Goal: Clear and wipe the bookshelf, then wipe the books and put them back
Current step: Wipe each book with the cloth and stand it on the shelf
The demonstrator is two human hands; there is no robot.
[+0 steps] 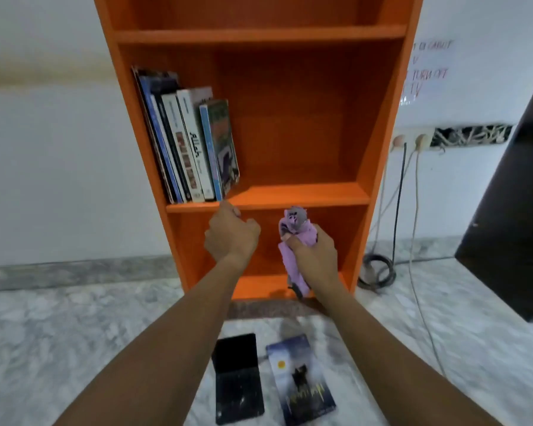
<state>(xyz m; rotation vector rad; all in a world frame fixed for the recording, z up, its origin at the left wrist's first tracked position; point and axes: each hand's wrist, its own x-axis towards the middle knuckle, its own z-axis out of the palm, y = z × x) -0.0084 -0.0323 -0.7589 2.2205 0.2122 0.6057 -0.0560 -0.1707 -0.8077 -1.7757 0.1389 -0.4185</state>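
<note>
Marble floor [74,333] lies closest, with a black book [239,379] and a dark blue book [300,379] flat on it, side by side. Above them the left hand [231,238] is curled in a fist with nothing seen in it, just under the shelf edge, and the right hand [316,252] squeezes a bunched purple cloth [296,229]. Farther back, the orange bookshelf [290,195] holds a row of books [188,142] leaning left on its middle shelf.

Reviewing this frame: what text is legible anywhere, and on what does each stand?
"CABUT", "TURN OFF", "TV": handwritten wall notice, its left edge cut off by the bookshelf.
"Allah": white book spine.
Too blurred to read: the other spines, the blue floor book.
</note>
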